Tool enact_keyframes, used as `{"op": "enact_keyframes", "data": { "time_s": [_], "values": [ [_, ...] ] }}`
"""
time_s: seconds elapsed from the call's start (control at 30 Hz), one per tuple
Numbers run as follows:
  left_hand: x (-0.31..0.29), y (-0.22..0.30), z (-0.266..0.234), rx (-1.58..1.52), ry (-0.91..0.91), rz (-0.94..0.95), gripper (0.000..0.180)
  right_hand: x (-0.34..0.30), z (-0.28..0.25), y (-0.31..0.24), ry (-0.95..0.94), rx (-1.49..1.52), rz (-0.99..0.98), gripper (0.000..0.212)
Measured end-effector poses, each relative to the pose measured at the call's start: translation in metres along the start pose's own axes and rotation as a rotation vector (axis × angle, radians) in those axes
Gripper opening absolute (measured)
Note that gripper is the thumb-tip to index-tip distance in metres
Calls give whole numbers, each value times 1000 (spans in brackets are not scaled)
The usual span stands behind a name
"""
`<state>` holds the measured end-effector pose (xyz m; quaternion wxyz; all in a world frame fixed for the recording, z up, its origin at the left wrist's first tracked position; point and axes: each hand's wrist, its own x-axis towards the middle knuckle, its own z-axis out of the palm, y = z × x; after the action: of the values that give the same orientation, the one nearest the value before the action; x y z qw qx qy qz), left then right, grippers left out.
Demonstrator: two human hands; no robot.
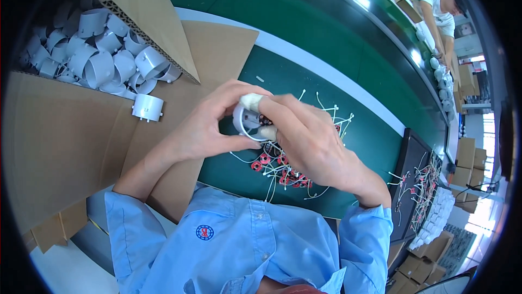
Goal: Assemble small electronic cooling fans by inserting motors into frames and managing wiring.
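My left hand (pixel 204 123) is wrapped round a short white plastic cylinder housing (pixel 249 122), its round opening facing up. My right hand (pixel 312 139) reaches over from the other side, pale covers on thumb and finger. Between those fingertips, at the mouth of the housing, it pinches a small dark part (pixel 265 120); its exact kind is mostly hidden. Beneath the hands a heap of small red-and-black round parts (pixel 283 174) with white wires lies on the green mat (pixel 217 171).
An open cardboard box (pixel 68 125) full of white housings (pixel 99 69) stands at the left. One loose housing (pixel 147 107) rests by it on cardboard. At the right a black tray (pixel 399 199) holds more wired parts. A co-worker (pixel 435 8) works across the bench, far right.
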<state>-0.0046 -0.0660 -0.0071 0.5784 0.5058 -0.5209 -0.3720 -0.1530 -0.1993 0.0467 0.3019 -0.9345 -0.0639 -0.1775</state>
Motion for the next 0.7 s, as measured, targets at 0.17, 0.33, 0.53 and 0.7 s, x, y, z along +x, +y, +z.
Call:
{"op": "enact_keyframes", "data": {
  "time_s": [0.17, 0.33, 0.53, 0.7],
  "values": [
    [-1, 15, 6, 203, 79, -17, 58, 5, 1, 3, 193, -282, -194, 33],
    [-1, 22, 9, 369, 106, 32, 59, -5, 5, 3, 192, -192, -40, 32],
    [3, 20, 14, 436, 85, 100, 61, -8, 10, 4, 196, -213, -63, 31],
    [5, 17, 20, 512, 127, 129, 57, -4, 5, 0, 128, -335, -31, 28]
  ]
}}
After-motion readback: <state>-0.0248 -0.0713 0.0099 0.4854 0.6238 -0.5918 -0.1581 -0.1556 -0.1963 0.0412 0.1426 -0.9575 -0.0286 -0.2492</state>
